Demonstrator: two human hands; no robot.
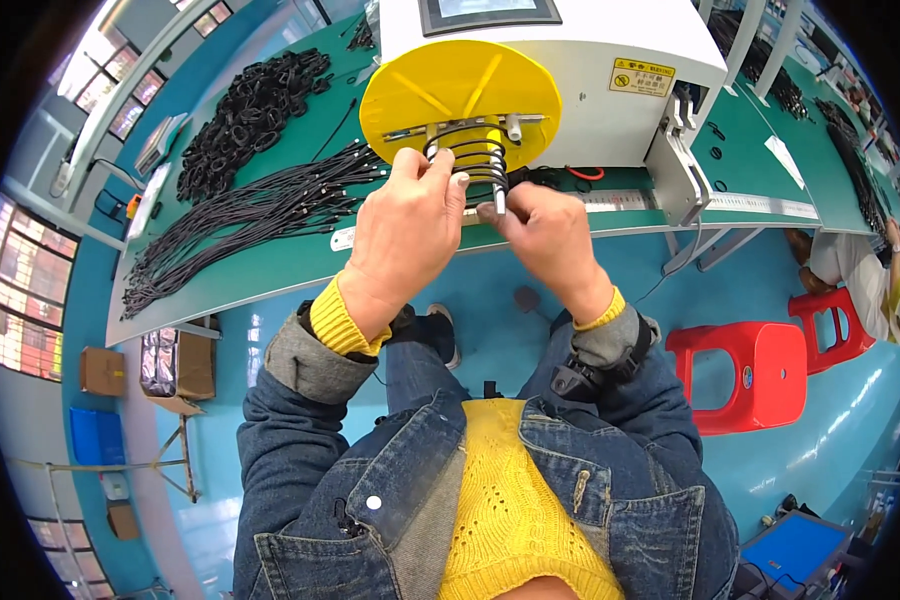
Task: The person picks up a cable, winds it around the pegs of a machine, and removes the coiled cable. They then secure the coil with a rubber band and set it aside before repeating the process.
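Observation:
A black cable (pixel 477 158) is wound in several loops around the metal posts on a yellow disc (pixel 390 95), which sits on the front of a white winding machine (pixel 600 125). My left hand (pixel 405 240) is closed at the coil's left side, its thumb and fingers pinching the cable by the left post. On the right, my right hand (pixel 558 235) is closed beside the lower end of the other post (pixel 500 200), thumb and curled forefinger against the loops. Part of the cable is hidden behind my fingers.
Straight black cables (pixel 240 225) lie in a bundle left on the green table (pixel 300 250), with coiled ones (pixel 255 115) heaped behind. A steel ruler (pixel 760 205) runs along the front edge. Red stools (pixel 770 375) stand right; another person's arm (pixel 895 240) shows far right.

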